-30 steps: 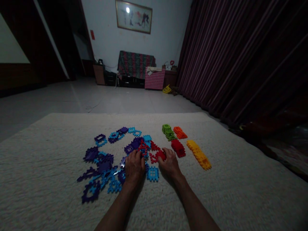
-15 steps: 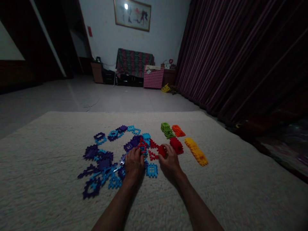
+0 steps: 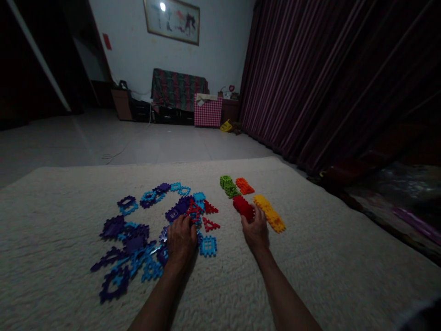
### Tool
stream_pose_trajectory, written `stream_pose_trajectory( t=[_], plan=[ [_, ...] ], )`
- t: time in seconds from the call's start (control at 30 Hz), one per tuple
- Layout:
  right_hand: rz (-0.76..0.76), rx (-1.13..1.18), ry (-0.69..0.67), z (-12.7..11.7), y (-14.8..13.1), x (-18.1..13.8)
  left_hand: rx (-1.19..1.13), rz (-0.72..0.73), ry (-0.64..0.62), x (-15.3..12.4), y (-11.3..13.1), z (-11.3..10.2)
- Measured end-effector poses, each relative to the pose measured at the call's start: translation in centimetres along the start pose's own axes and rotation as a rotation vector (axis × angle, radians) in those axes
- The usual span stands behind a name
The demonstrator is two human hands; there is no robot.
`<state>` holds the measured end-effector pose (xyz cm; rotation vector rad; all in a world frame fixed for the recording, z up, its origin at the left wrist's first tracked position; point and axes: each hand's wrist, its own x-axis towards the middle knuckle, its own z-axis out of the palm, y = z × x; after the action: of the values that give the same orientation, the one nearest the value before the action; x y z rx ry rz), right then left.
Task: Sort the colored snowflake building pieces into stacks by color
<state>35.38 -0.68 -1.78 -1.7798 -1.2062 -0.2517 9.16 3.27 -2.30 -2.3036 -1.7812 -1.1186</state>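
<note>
Flat plastic interlocking pieces lie on a cream rug [image 3: 310, 257]. My left hand [image 3: 181, 241] rests palm down on the blue and purple scatter [image 3: 134, 239], fingers bent, their tips at a red openwork piece [image 3: 193, 212]; what lies under them is hidden. My right hand [image 3: 255, 230] reaches further right, fingers together and pressed on a red piece at the near end of the red stack [image 3: 242, 205]. Two red triangles [image 3: 210, 216] lie loose between my hands.
Beside the red stack lie a yellow row [image 3: 270, 214], an orange stack [image 3: 244, 185] and a green stack [image 3: 228, 185]. A blue square piece [image 3: 208, 246] lies by my left wrist. Dark curtains [image 3: 327, 82] hang on the right; a bare floor and cabinets are beyond the rug.
My right hand has carried a red piece from the middle of the scatter rightward to the red stack. My left hand has stayed on the pile. The view has swung right.
</note>
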Motion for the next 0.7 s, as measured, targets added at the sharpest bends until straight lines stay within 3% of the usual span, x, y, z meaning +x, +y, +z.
stream_pose_trajectory(
  t=[0.23,0.37,0.6,0.7],
  plan=[
    [-0.039,-0.051,0.024,-0.2,-0.5,0.0,0.013,-0.011,-0.001,-0.1,-0.1,0.1],
    [-0.119,0.055,0.033,-0.4,-2.1,-0.6,0.003,-0.011,-0.035,0.0,0.1,-0.1],
    [-0.207,0.38,-0.341,0.8,-6.2,-3.2,-0.009,-0.054,-0.038,0.0,0.4,-0.4],
    [-0.276,0.395,-0.41,1.2,-7.0,-3.7,-0.028,-0.059,-0.031,0.0,0.5,-0.3]
  ],
)
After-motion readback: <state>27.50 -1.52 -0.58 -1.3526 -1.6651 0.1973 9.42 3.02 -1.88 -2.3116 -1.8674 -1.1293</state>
